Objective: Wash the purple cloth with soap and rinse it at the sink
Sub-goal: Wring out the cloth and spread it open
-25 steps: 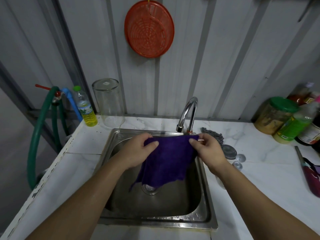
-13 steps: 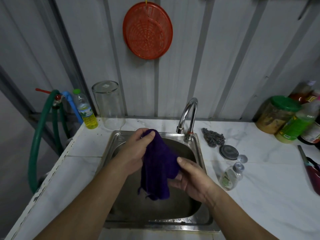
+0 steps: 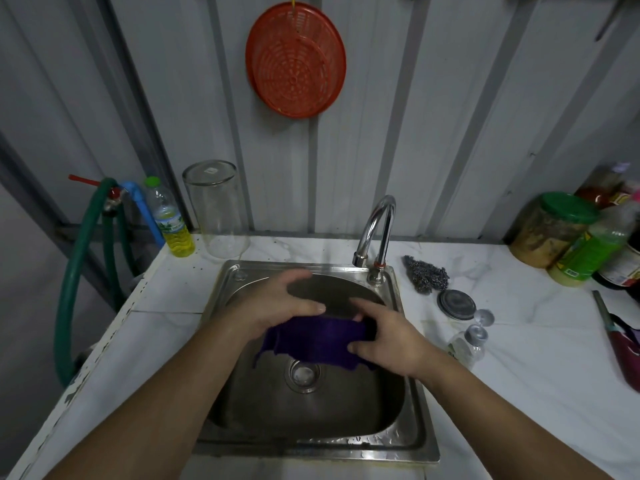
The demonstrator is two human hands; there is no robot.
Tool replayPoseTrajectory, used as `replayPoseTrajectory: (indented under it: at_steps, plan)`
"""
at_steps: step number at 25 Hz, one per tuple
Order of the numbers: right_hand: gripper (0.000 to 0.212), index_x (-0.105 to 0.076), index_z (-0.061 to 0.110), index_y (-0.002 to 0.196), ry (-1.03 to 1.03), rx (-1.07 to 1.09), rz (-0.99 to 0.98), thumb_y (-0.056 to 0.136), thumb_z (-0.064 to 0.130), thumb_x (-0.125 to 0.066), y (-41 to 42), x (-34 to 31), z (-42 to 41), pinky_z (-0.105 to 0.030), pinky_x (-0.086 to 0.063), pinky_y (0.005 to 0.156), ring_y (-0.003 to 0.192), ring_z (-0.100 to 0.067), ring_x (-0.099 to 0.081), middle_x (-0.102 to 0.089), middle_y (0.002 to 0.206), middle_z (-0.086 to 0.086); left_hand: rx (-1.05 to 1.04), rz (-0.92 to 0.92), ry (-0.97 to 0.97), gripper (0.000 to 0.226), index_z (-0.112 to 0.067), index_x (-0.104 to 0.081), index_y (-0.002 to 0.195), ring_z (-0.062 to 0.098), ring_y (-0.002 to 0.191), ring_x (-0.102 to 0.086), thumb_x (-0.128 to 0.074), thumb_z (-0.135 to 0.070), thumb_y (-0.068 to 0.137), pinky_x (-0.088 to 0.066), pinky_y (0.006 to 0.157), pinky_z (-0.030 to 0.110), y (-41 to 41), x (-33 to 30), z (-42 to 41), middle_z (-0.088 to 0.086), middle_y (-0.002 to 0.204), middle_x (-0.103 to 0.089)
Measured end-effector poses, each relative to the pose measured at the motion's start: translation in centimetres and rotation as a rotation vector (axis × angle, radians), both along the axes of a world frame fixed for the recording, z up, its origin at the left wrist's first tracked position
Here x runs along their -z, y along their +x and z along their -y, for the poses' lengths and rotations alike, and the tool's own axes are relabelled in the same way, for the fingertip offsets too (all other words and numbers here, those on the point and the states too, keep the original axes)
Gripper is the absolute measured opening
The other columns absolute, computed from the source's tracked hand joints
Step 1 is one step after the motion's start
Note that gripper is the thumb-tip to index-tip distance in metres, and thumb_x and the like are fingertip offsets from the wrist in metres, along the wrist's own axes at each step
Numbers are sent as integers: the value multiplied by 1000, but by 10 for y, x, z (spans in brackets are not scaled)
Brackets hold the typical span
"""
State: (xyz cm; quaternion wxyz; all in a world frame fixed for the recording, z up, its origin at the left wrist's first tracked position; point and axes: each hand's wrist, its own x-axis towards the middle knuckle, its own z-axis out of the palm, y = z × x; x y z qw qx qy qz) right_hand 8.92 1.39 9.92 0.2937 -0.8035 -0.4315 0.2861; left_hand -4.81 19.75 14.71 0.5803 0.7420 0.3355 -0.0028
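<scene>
The purple cloth (image 3: 317,341) hangs bunched over the steel sink (image 3: 311,445), just above the drain (image 3: 304,372). My left hand (image 3: 277,306) grips its left end, thumb pressed on top. Its right end is held in my right hand (image 3: 388,337), fingers curled around the fabric. The curved chrome tap (image 3: 375,230) stands at the back right of the basin; no water is visible running from it. A small clear soap bottle (image 3: 467,344) with a grey cap stands on the counter right of the sink.
Right of the sink lie a steel scourer (image 3: 427,277), a grey lid (image 3: 456,304), jars and bottles (image 3: 575,237) and a knife (image 3: 620,341). A glass jar (image 3: 214,209) and a yellow-liquid bottle (image 3: 169,220) stand at back left, beside a green hose (image 3: 86,271). An orange strainer (image 3: 296,60) hangs on the wall.
The cloth went from spread wide near the tap to hanging bunched from my left hand. Now both hands have dropped lower over the drain and hold it stretched sideways between them.
</scene>
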Motion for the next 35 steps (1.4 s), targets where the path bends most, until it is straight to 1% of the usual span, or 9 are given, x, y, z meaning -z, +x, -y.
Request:
replayPoseTrajectory:
  at_steps: [4,7,9,13,17,21,23,28,35]
  plan:
    - [29,-70,25,117,-67,-74,368,90,33,-69,-2,-17,-6,-31,-47,98,109,-18,-61,-60,112,1,465,-245,612,54,-28,-67,126,14,122,-53,-83,-39,75,-48,92,28,6,2,10,-7,137,-50]
    - [22,-71,26,100,-14,-64,434,87,42,-65,1,-16,-10,-30,-45,93,105,-17,-62,-65,105,5,483,-284,912,35,-23,-71,121,21,141,-42,-67,-41,90,-35,111,38,8,6,12,3,150,-48]
    - [9,-64,30,91,30,33,318,88,38,-66,0,-18,-9,-24,-45,72,86,-15,-63,-64,83,10,464,-263,949,34,-22,-73,117,23,139,-45,-60,-43,94,-36,110,38,9,7,10,4,147,-54]
    - [9,-62,31,91,111,154,163,88,29,-70,3,-14,-7,-14,-48,60,75,-10,-65,-66,78,12,344,-162,670,22,-24,-71,101,13,87,-67,-60,-42,95,-55,76,33,7,11,8,-6,91,-70]
    - [25,-68,14,103,264,418,-419,82,14,-81,10,-14,-1,-44,-63,79,90,-32,-74,-76,98,-14,124,-63,133,21,-24,-73,104,19,96,-73,-69,-40,91,-60,91,45,-1,20,4,0,101,-77]
    - [55,-60,1,121,346,511,-990,73,4,-85,2,-6,13,-50,-62,82,100,-44,-71,-71,114,-30,148,-85,-252,33,-12,-71,115,29,103,-74,-80,-20,84,-60,87,43,-7,22,9,11,110,-78]
    - [53,-60,1,121,275,466,-942,73,-5,-81,-4,-1,16,-51,-61,83,102,-45,-71,-72,113,-28,148,-112,-126,26,-11,-72,109,27,94,-76,-78,-13,84,-62,86,43,-5,27,14,12,102,-79]
    - [29,-60,23,109,150,492,-168,86,7,-68,-24,-1,10,-16,-54,63,86,-14,-69,-73,100,-1,58,-120,44,13,-14,-71,96,28,84,-77,-77,-13,84,-62,75,38,3,32,31,13,93,-78]
    - [15,-57,29,101,190,492,-86,97,15,-56,-31,1,46,-33,-56,79,86,-14,-69,-71,91,5,158,-96,-262,20,-14,-68,116,21,76,-73,-62,-11,98,-61,69,37,-7,36,28,10,93,-76]
